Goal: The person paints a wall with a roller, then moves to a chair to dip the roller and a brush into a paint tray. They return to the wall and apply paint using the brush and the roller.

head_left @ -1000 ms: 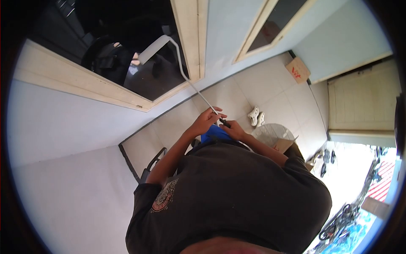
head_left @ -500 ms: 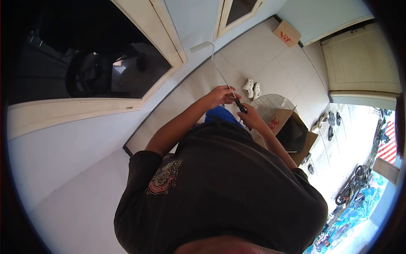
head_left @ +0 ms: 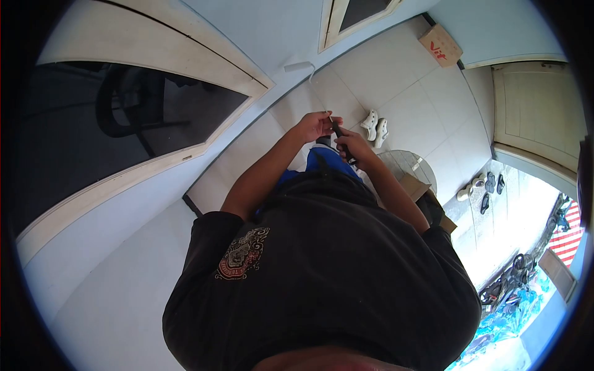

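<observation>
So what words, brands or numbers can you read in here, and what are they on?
"Vit", in red, on the cardboard box on the floor by the far wall.
Chest print on the dark shirt: has lettering, but too small and blurred to read reliably.
I can make out no numbers or signs.

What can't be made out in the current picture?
Head view throughout:
- grip of paint roller: partly hidden by right hand
- touch of left hand on it: too small
- inside of open box: behind right arm and in shadow
- left end of dark window: lost in black rim
</observation>
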Demonstrator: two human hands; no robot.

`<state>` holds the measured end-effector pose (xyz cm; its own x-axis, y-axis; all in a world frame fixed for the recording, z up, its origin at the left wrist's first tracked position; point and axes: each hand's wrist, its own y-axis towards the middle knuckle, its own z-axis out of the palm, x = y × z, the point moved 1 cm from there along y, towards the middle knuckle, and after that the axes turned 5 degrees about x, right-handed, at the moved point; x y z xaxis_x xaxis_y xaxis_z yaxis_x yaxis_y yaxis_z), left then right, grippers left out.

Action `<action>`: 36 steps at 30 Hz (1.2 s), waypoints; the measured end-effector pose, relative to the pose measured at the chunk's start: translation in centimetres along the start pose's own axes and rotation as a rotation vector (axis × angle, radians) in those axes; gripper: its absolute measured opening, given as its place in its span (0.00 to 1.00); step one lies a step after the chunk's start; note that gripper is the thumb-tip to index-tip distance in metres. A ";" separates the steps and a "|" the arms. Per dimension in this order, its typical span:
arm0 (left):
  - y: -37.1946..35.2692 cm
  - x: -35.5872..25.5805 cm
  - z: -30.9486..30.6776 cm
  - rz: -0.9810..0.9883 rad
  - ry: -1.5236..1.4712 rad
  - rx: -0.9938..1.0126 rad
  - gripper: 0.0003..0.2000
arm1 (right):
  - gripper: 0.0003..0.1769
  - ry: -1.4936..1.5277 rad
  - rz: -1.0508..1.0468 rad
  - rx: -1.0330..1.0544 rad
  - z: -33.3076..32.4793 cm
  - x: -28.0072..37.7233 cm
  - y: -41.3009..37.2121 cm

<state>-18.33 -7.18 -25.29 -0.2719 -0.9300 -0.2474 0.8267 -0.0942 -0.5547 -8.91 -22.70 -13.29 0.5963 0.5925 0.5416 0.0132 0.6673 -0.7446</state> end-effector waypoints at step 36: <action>-8.4 -4.0 -10.8 -0.093 0.464 -0.486 0.26 | 0.17 -0.094 -0.064 -0.227 3.5 -6.0 25.0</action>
<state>-29.47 1.14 -28.22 -0.6041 -0.6667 -0.4366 0.5037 0.1050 -0.8575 -14.99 -8.02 -33.76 0.5114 0.5989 0.6163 0.2348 0.5925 -0.7706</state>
